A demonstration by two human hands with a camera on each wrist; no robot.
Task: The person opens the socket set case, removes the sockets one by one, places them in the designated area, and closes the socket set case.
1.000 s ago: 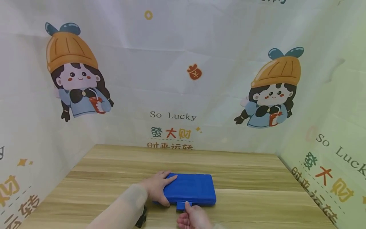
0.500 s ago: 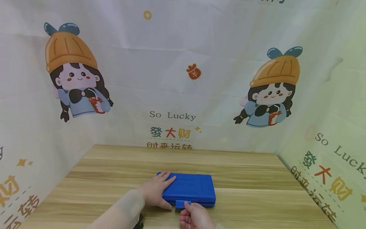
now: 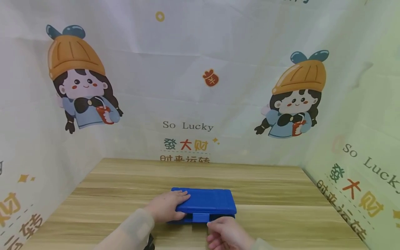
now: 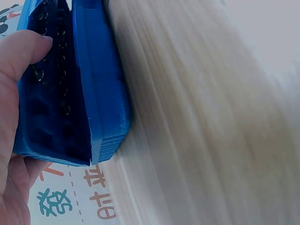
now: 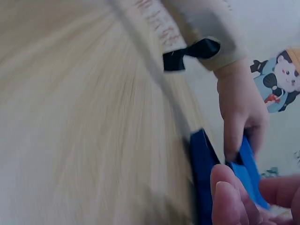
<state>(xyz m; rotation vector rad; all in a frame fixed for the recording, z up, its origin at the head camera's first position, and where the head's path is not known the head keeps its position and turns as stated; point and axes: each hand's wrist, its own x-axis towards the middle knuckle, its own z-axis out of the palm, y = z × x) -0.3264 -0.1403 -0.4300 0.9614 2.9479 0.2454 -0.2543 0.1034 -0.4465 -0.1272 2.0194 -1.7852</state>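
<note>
A blue plastic case [image 3: 207, 201] lies on the table, its lid raised a little at the front. Its front latch [image 3: 200, 217] hangs from the lid. Through the gap, the left wrist view shows rows of small round metal-ended pieces [image 4: 64, 91] in the dark interior; their kind is unclear. My left hand [image 3: 167, 206] grips the lid's left end, thumb in the gap and fingers over the top. Just right of the latch, my right hand [image 3: 229, 234] has loosely bent fingers at the case's front edge, with no object visible between them.
A wood-grain table [image 3: 281, 194] runs back to a printed cloth [image 3: 243, 114] hung on the sides and back. A black strap [image 5: 192, 52] hangs at the left sleeve.
The lid has risen at the front, and a dark gap has opened. My right hand has let go of the latch and shifted right. The left thumb has moved into the gap.
</note>
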